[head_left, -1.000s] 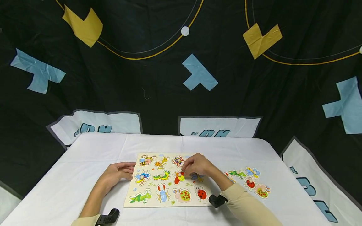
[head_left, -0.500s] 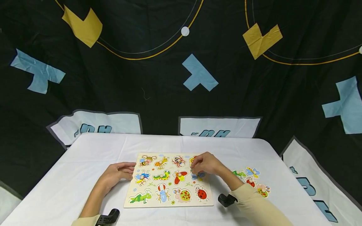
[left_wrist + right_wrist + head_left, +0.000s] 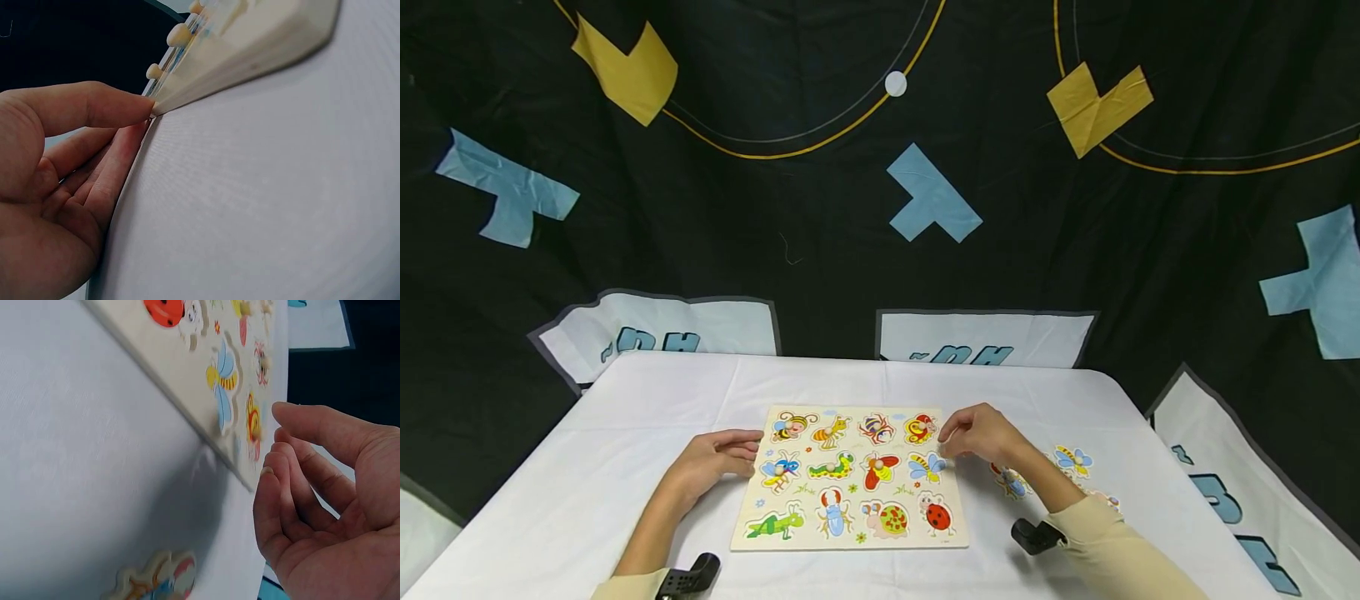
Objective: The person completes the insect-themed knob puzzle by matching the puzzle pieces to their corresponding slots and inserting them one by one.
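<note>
I note the right hand (image 3: 981, 432) has moved right, leaving the far-right insects (image 3: 920, 429) accessible; that hand's fingers are empty, slightly apart. The left hand (image 3: 711, 462), unclenched, touches the left edge of the board (image 3: 811, 542), mid-desk.

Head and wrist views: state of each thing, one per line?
Cream rectangular wooden board: flat, partly filled
Blue-winged bee recess: empty
Red ladybird recess: empty
Green caterpillar piece: seated
Blue-winged wooden piece: loose on white tablecloth
Left hand: touching board
Right hand: holding nothing visible
</note>
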Demonstrator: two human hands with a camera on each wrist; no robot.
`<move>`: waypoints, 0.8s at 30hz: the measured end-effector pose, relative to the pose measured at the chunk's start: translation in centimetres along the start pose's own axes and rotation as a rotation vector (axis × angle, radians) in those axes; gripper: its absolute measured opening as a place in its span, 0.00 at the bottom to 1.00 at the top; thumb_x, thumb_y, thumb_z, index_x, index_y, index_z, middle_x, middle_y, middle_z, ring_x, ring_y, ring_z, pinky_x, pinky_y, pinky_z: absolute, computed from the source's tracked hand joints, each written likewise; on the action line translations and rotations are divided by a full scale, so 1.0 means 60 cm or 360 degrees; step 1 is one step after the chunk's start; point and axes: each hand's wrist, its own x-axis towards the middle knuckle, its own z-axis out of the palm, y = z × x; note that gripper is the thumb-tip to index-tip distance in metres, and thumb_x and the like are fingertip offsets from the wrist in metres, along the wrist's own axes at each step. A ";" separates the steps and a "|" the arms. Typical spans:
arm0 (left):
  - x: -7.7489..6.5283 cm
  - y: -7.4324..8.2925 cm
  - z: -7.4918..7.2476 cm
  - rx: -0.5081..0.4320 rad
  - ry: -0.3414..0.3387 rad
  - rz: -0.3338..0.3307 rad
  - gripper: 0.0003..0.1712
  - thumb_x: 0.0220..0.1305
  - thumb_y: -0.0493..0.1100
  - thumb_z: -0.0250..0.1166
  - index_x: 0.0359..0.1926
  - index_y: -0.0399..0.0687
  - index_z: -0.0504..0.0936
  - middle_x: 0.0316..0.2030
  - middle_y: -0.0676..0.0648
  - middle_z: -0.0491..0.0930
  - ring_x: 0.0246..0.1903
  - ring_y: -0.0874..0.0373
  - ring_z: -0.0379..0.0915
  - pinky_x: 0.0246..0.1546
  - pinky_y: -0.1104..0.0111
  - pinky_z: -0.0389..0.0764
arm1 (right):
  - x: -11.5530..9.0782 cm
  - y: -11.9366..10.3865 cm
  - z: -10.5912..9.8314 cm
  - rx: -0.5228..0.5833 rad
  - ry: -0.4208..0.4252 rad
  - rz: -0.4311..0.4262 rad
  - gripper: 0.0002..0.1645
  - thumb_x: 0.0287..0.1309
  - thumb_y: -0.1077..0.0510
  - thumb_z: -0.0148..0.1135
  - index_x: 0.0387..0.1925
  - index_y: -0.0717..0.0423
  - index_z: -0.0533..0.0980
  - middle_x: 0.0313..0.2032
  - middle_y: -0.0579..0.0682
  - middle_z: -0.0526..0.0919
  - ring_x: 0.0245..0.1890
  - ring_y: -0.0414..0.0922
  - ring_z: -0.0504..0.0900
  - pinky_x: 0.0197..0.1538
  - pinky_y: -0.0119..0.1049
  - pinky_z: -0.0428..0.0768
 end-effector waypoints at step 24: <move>0.000 0.001 0.002 -0.0024 -0.0005 0.0006 0.36 0.40 0.31 0.72 0.57 0.38 0.77 0.42 0.44 0.83 0.40 0.56 0.80 0.40 0.71 0.75 | -0.032 0.055 -0.084 0.0028 0.0118 0.0110 0.14 0.44 0.57 0.74 0.35 0.58 0.83 0.25 0.48 0.82 0.28 0.46 0.77 0.36 0.43 0.78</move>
